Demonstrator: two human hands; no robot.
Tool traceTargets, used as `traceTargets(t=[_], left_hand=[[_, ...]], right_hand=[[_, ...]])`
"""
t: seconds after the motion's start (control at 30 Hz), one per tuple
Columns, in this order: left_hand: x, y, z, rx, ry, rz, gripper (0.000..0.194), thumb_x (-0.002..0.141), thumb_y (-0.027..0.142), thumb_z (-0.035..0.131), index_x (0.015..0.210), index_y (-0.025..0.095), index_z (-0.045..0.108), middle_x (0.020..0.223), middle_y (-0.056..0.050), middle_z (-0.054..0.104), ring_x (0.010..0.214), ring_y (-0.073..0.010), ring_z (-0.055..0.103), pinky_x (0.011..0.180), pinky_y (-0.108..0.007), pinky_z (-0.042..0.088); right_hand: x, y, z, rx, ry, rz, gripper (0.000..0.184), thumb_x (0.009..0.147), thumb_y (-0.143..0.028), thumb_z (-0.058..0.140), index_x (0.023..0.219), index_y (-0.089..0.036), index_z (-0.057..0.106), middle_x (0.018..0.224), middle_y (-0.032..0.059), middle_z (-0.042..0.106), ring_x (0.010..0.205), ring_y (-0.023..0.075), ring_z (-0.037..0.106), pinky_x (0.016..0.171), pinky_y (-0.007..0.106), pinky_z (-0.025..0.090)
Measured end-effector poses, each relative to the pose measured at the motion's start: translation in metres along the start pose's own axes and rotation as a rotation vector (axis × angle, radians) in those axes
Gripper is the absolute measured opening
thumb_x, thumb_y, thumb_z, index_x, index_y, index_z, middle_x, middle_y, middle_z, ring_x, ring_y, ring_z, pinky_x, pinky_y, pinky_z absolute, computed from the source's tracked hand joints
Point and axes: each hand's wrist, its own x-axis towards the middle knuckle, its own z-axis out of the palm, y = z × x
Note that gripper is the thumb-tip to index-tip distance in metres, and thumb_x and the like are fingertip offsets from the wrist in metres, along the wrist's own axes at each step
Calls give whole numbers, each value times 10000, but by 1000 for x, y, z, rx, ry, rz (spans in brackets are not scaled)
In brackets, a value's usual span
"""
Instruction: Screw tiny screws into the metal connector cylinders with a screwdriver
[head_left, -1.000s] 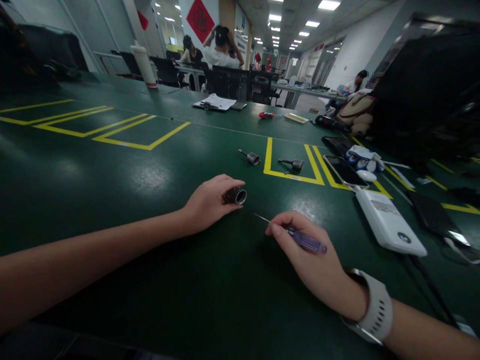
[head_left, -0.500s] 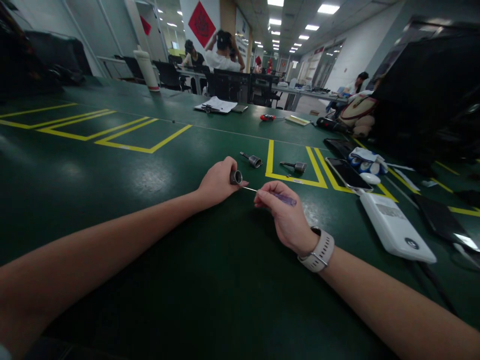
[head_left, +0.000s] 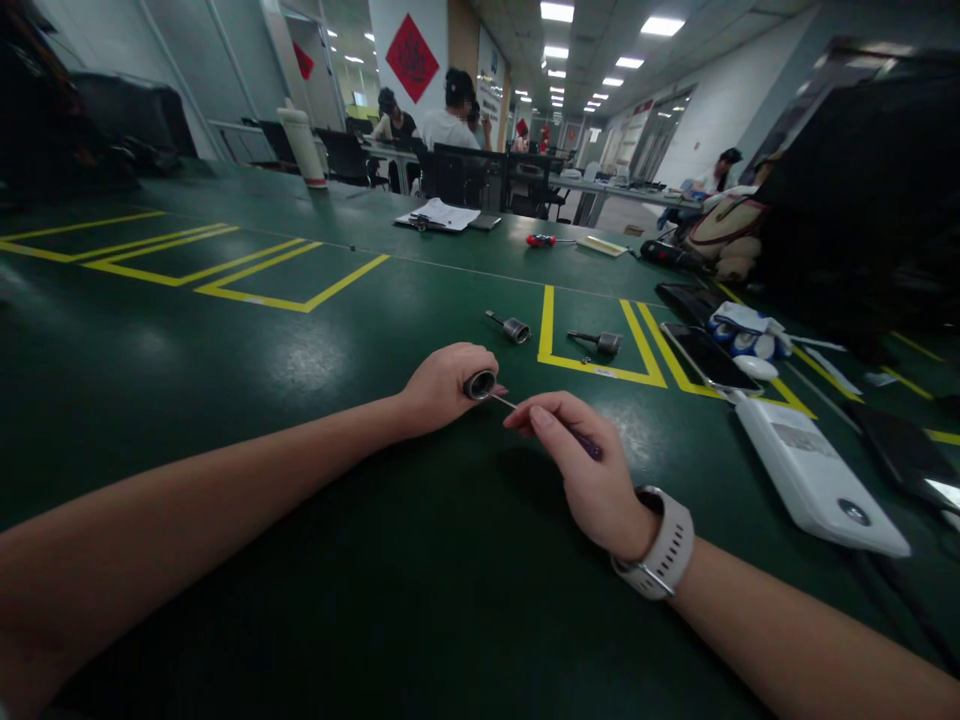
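My left hand (head_left: 448, 388) is closed around a dark metal hole saw (head_left: 471, 388), its round open mouth facing me and its shank hidden in my fingers. In my right hand (head_left: 576, 462) I grip a thin screwdriver (head_left: 589, 446) with a dark purple handle. The slim shaft points left, and its tip is at the lower rim of the hole saw; whether it touches is hard to tell. Beyond my hands lie two more hole saws with shanks: one (head_left: 516, 330) left of a yellow-taped box, the other (head_left: 607, 344) inside it.
A white power bank (head_left: 821, 475), a phone (head_left: 709, 357) and a blue-and-white cloth bundle (head_left: 750, 328) lie to the right. Farther back are a red-black screwdriver (head_left: 541, 241), a clipboard with papers (head_left: 442, 214) and a pale tumbler (head_left: 303, 150). People sit in the background.
The view has shifted slightly. The hole saw's mouth has turned more toward me, and my right hand has tilted the screwdriver so its shaft slopes more steeply up to the rim.
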Motion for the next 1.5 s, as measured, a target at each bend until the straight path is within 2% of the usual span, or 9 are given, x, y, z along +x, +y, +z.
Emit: traceTargets(t=[0.23,0.33,0.5,0.6,0.77,0.87,1.1,1.2,1.5], left_hand=[[-1,1,1,-29,47,82,234,819,276,606,661,171,470,609,35,456,584,-112,436,579,-247,354],[-1,1,1,-65,34,81,228,824,276,595,665,171,470,614,35,464,583,-108,445,580,-242,363],[-1,0,0,-110,15,104,199,822,248,574,674,168,469,619,35,466,573,-100,444,566,-232,362],[-1,0,0,-114,15,77,202,818,271,568,673,168,472,623,33,470,571,-100,445,556,-229,362],[-1,0,1,-20,19,77,173,819,233,562,679,166,485,620,31,470,569,-106,437,562,-239,359],[-2,1,1,23,18,80,191,823,216,556,657,168,474,609,29,461,567,-111,432,564,-247,358],[-1,2,-1,-73,17,70,208,833,253,536,657,173,459,606,32,461,565,-107,439,564,-242,363],[-2,2,-2,-131,16,60,201,824,270,548,670,171,465,624,31,470,565,-102,449,552,-231,362],[-2,2,1,127,-14,42,161,827,186,507,668,163,500,639,2,497,607,-135,456,574,-261,355]], right_hand=[[-2,-6,4,-196,18,-39,150,880,-206,507,878,-175,654,842,36,646,800,169,591,722,324,442],[0,-1,2,-38,0,22,160,875,-225,514,875,-187,670,856,38,661,826,182,597,752,344,448],[7,9,-1,421,29,216,174,859,-249,520,794,-201,674,830,28,673,793,169,593,744,338,456],[9,11,-1,528,38,287,180,854,-254,512,783,-209,671,819,22,675,769,162,590,713,325,450],[3,5,2,166,80,132,162,861,-265,535,834,-228,690,836,17,671,820,177,587,763,352,430],[0,2,3,13,56,115,153,853,-256,551,860,-225,700,854,23,671,809,177,579,745,350,425],[9,7,-2,503,68,327,165,819,-238,546,773,-193,697,834,41,681,799,176,588,735,331,445],[11,8,-2,580,62,369,164,819,-245,545,781,-190,694,830,43,679,787,171,581,723,317,445],[1,5,3,216,63,191,158,851,-280,554,857,-228,703,899,32,677,828,180,582,749,343,442]])
